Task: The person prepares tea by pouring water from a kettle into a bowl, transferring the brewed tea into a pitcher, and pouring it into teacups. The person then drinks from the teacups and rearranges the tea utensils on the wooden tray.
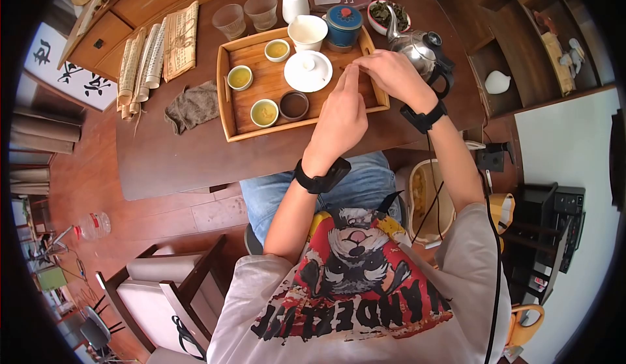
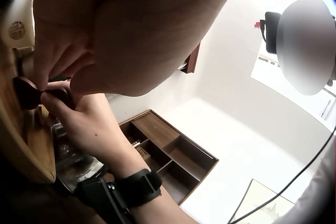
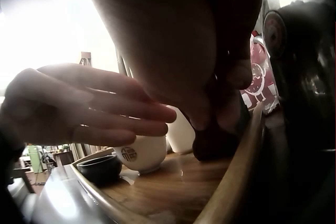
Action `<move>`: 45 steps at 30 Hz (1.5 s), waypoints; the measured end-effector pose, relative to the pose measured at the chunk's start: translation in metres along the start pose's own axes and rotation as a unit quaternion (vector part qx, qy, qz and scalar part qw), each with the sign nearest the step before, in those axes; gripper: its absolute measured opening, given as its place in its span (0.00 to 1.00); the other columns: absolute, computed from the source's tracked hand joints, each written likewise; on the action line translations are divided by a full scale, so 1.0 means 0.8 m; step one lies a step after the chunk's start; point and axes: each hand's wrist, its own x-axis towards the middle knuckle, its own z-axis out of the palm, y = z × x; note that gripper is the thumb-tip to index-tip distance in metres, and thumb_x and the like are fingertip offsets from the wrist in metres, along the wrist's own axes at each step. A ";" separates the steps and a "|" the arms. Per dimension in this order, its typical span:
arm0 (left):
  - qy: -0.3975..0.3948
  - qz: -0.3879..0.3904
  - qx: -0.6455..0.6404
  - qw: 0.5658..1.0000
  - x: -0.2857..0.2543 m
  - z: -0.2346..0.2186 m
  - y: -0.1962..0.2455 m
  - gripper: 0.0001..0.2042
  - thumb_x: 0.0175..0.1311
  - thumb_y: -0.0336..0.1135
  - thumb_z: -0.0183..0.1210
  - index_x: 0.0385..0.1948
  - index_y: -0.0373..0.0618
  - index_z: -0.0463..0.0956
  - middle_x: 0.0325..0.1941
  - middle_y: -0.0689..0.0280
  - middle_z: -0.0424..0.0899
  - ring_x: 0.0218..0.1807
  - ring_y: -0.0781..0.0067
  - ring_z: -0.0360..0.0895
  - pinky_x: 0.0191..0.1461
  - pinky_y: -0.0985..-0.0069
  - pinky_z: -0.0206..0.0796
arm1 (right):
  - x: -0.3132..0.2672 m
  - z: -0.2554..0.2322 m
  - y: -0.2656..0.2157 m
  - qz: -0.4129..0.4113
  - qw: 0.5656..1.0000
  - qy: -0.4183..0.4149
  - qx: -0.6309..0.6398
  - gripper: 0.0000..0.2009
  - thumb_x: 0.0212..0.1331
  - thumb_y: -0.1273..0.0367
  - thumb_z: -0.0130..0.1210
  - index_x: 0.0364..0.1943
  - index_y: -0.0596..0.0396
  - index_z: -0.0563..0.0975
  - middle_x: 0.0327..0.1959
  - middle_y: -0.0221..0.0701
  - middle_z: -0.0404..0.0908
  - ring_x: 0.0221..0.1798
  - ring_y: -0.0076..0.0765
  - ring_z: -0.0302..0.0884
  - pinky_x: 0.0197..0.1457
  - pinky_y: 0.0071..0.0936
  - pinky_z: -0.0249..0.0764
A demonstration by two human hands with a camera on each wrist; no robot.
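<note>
Over the right side of the wooden tray [image 1: 229,119], both hands come close together. My right hand [image 1: 399,77] pinches a small dark rounded piece [image 3: 212,145] low over the tray; its exact kind I cannot tell. My left hand [image 1: 339,126] reaches forward with fingers straight, tips right by the right fingers and the dark piece. On the tray, left of the hands, stand a white lidded bowl [image 1: 308,74], a white pitcher [image 1: 308,31], a dark cup [image 1: 294,106] and three small cups of yellow-green tea, one of them the front cup [image 1: 265,114].
A blue canister [image 1: 343,28] stands at the tray's back right corner. Beyond the right hand are a steel kettle [image 1: 417,51] and a bowl of dark leaves [image 1: 381,17]. Two clear glasses, one the left glass [image 1: 228,22], stand behind. A brown cloth [image 1: 191,108] and bamboo scrolls [image 1: 179,41] lie left.
</note>
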 end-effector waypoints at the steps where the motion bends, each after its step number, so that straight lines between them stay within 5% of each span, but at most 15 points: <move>1: -0.014 -0.014 -0.013 1.000 0.000 -0.004 0.004 0.26 0.74 0.21 0.53 0.73 0.20 0.67 0.71 0.30 0.79 0.72 0.28 0.77 0.77 0.51 0.70 | -0.007 -0.002 -0.002 0.002 1.000 -0.003 0.001 0.13 0.65 0.75 0.59 0.50 0.54 0.90 0.40 0.45 0.92 0.46 0.55 0.90 0.50 0.47 0.87; 7: -0.052 -0.057 -0.019 0.997 -0.008 0.001 0.001 0.22 0.76 0.21 0.53 0.69 0.21 0.72 0.59 0.33 0.88 0.63 0.31 0.85 0.69 0.52 0.77 | -0.054 -0.031 -0.036 0.067 0.992 -0.099 0.030 0.15 0.66 0.73 0.62 0.55 0.53 0.88 0.42 0.42 0.91 0.47 0.54 0.87 0.52 0.50 0.84; 20: -0.047 -0.040 0.010 0.998 -0.015 0.002 0.011 0.18 0.73 0.21 0.54 0.63 0.27 0.77 0.47 0.35 0.89 0.51 0.29 0.87 0.57 0.43 0.78 | -0.065 -0.041 -0.061 0.041 0.995 -0.093 0.012 0.12 0.66 0.73 0.59 0.50 0.52 0.89 0.34 0.42 0.89 0.44 0.54 0.89 0.47 0.49 0.85; 25: 0.023 -0.017 -0.006 1.000 -0.015 0.009 0.015 0.25 0.70 0.19 0.53 0.70 0.23 0.71 0.59 0.31 0.84 0.58 0.29 0.84 0.62 0.45 0.77 | -0.047 -0.023 -0.064 0.052 0.998 -0.020 0.033 0.06 0.68 0.73 0.60 0.44 0.56 0.86 0.35 0.43 0.88 0.45 0.56 0.88 0.46 0.51 0.83; 34: 0.042 0.027 0.005 0.999 -0.019 0.010 0.015 0.24 0.69 0.21 0.59 0.67 0.24 0.73 0.62 0.35 0.85 0.60 0.30 0.84 0.64 0.49 0.79 | -0.041 -0.030 -0.071 0.058 0.998 -0.023 0.019 0.03 0.64 0.76 0.62 0.40 0.60 0.83 0.36 0.45 0.87 0.43 0.60 0.87 0.45 0.52 0.83; 40: 0.053 -0.007 0.024 0.998 -0.020 -0.035 0.045 0.22 0.71 0.29 0.67 0.63 0.29 0.78 0.55 0.43 0.89 0.56 0.38 0.87 0.58 0.51 0.81 | -0.030 -0.036 -0.103 0.037 0.995 0.062 0.062 0.11 0.59 0.83 0.62 0.45 0.61 0.80 0.38 0.48 0.85 0.43 0.62 0.86 0.43 0.52 0.81; 45: 0.122 0.018 0.156 0.980 -0.033 -0.081 0.042 0.09 0.66 0.29 0.70 0.46 0.43 0.85 0.40 0.55 0.89 0.42 0.47 0.88 0.43 0.56 0.81 | -0.003 -0.039 -0.146 0.009 0.985 0.108 0.134 0.14 0.57 0.82 0.70 0.47 0.60 0.81 0.38 0.43 0.86 0.41 0.55 0.88 0.42 0.44 0.81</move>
